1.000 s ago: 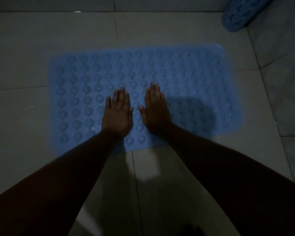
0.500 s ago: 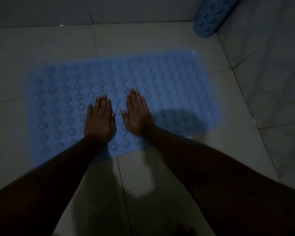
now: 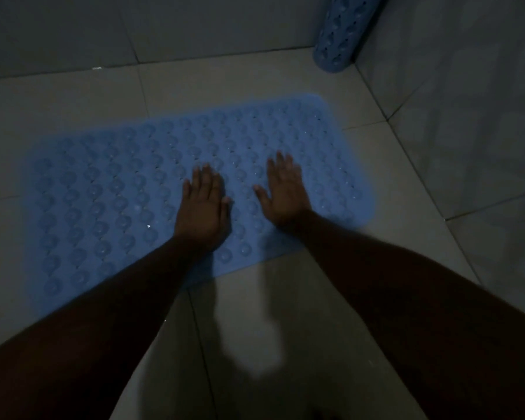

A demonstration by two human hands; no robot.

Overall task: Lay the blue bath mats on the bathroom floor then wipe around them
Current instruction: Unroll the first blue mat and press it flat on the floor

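The tiled bathroom floor (image 3: 73, 95) fills most of what I see, pale grey in dim light, with dark grout lines running across it; a brighter patch of tile lies between my forearms, near my body. The back wall (image 3: 194, 22) runs along the top and the right wall (image 3: 467, 86) slants down the right side; the two meet in the far right corner.

One blue bath mat (image 3: 119, 192) lies unrolled and flat on the floor in front of me, its long side running left to right, its surface covered in rows of round bumps and small holes; its right end comes near the right wall without touching it. A second blue mat (image 3: 343, 31), rolled into a tube, stands in the far right corner, its foot on the floor, well apart from the flat one.

My left hand (image 3: 202, 212) rests palm down on the flat mat near its front edge, fingers straight and close together, grasping nothing; my right hand (image 3: 285, 197) is just beside it, also palm down over the mat, fingers extended, thumb spread to the left, and slightly blurred, so I cannot tell whether it presses the mat or hovers just above it.
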